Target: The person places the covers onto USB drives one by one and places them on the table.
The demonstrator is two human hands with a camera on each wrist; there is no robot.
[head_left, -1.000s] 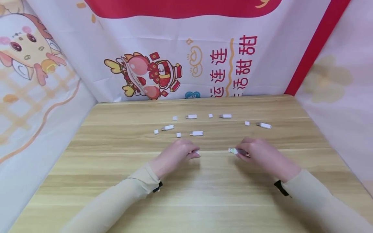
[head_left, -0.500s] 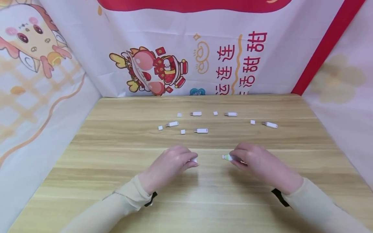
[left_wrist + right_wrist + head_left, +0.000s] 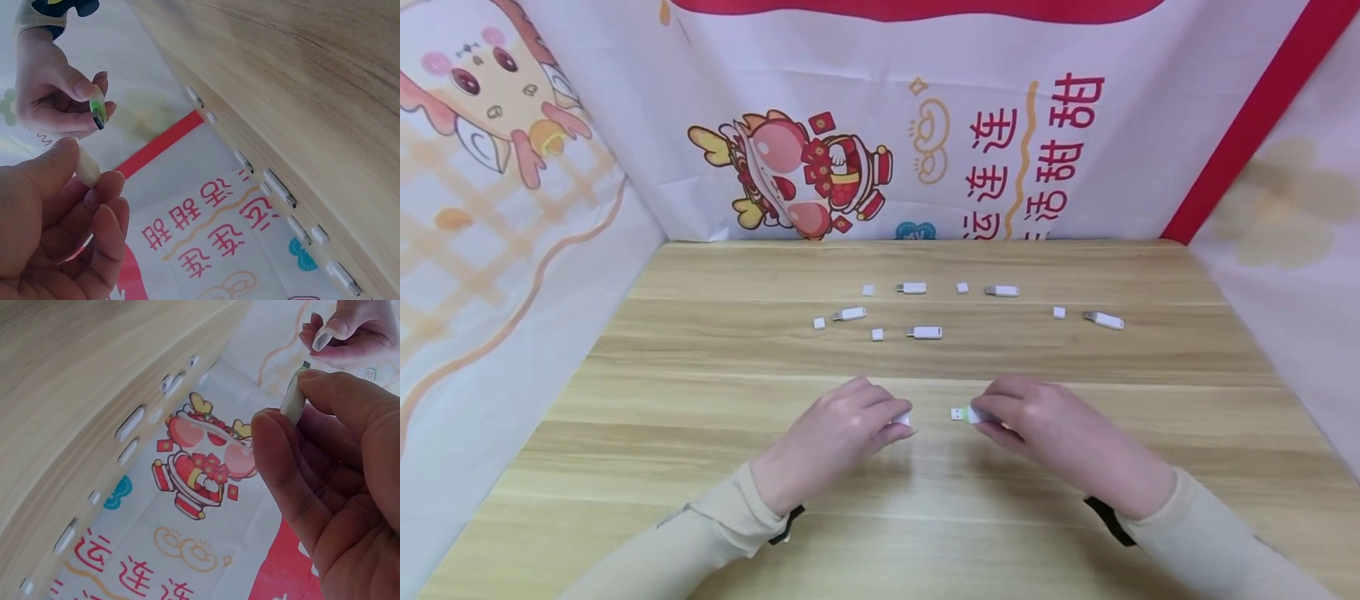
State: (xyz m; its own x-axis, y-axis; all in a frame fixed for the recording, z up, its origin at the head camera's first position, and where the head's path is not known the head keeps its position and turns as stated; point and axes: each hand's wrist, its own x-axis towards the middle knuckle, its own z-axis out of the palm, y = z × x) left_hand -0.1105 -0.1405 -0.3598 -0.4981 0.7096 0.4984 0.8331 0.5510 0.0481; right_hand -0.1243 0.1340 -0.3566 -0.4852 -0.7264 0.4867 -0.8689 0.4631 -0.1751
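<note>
Head view shows the left hand (image 3: 841, 423) pinching a cap (image 3: 905, 419) and the right hand (image 3: 1051, 427) a USB flash drive (image 3: 973, 415), apparently turned so its plug (image 3: 957, 414) faces the cap.

In the head view, the left hand (image 3: 833, 433) partly hides a white cap (image 3: 905, 421), the right hand (image 3: 1070, 437) a USB stick (image 3: 965, 414).

Pinched in the right grip (image 3: 1045, 423): a white-and-green USB stick (image 3: 967, 414), uncapped, plug (image 3: 957, 414) pointing toward the left grip (image 3: 842, 429). Pinched there: a small white cap (image 3: 87, 169), near the plug but apart, hollow end facing it.
</note>
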